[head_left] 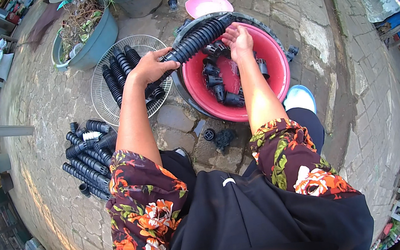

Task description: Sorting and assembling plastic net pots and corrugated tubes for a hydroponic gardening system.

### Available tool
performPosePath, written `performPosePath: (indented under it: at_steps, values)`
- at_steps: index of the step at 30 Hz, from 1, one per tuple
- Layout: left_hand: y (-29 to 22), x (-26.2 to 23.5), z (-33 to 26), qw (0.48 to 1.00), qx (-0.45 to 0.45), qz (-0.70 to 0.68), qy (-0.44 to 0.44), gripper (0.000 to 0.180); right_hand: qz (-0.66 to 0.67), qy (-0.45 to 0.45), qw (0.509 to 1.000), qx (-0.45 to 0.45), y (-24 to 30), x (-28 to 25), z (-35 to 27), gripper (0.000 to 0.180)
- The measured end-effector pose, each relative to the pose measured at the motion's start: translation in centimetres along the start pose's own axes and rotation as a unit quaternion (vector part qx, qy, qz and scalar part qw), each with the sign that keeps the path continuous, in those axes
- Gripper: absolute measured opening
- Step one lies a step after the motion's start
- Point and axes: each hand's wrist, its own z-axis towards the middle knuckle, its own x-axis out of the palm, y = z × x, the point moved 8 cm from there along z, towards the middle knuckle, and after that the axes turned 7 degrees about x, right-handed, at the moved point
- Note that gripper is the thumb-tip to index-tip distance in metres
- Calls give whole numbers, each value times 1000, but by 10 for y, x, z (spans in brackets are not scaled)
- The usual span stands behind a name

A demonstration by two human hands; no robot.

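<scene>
A long stack of nested black net pots slants up to the right over a pink tub. My left hand is wrapped round its lower end. By the upper end is my right hand, palm up and fingers apart, holding nothing; whether a fingertip touches the stack I cannot tell. Loose black net pots lie inside the tub, some partly hidden by my right forearm. Left of the tub, a round wire basket carries several more stacks of black pots, partly behind my left hand.
A heap of stacked black pots lies on the paving at left. Between my feet are a single net pot and a dark scrubbing mesh. A pink basin stands beyond the tub, and planters stand at far left.
</scene>
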Motion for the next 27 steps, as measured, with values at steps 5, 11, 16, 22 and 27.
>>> performPosePath:
  at_steps: [5, 11, 16, 22, 27]
  values:
    - [-4, -4, -2, 1000, -15, 5, -25, 65, -768, -69, 593, -232, -32, 17, -35, 37]
    - [2, -3, -2, 1000, -16, 14, -14, 65, -581, -142, 748, -288, 6, -6, -28, 25]
    - [9, -1, -3, 1000, -5, 23, 2, 66, -124, -138, 968, -171, 39, -28, -7, 31]
    - [-1, 6, -6, 998, -16, 12, 61, 66, -30, -2, 995, -95, 42, -5, 3, 32]
    - [3, 8, -7, 997, -22, 27, 75, 65, -152, 137, 971, -124, 50, 21, 3, 43]
